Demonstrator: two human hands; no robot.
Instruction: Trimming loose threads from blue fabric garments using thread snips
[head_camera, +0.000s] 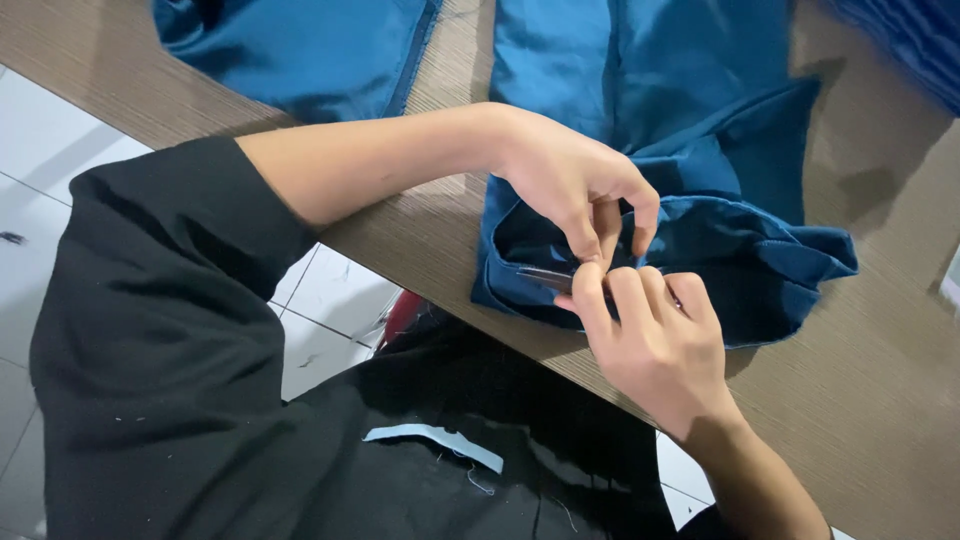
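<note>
A blue garment (740, 170) lies on a brown wooden table (880, 370), with an open cuff or leg end facing me. My left hand (570, 180) pinches the cuff's upper edge between thumb and fingers. My right hand (655, 345) holds a small dark metal tool (545, 277), thin like thread snips or tweezers, with its tip inside the cuff opening. The two hands touch at the fingertips.
A second piece of blue fabric (300, 50) lies at the table's far left. More blue cloth (910, 40) shows at the top right corner. White tiled floor (40, 130) is seen below the table edge. My black clothing (200, 400) carries a pale strip and loose threads.
</note>
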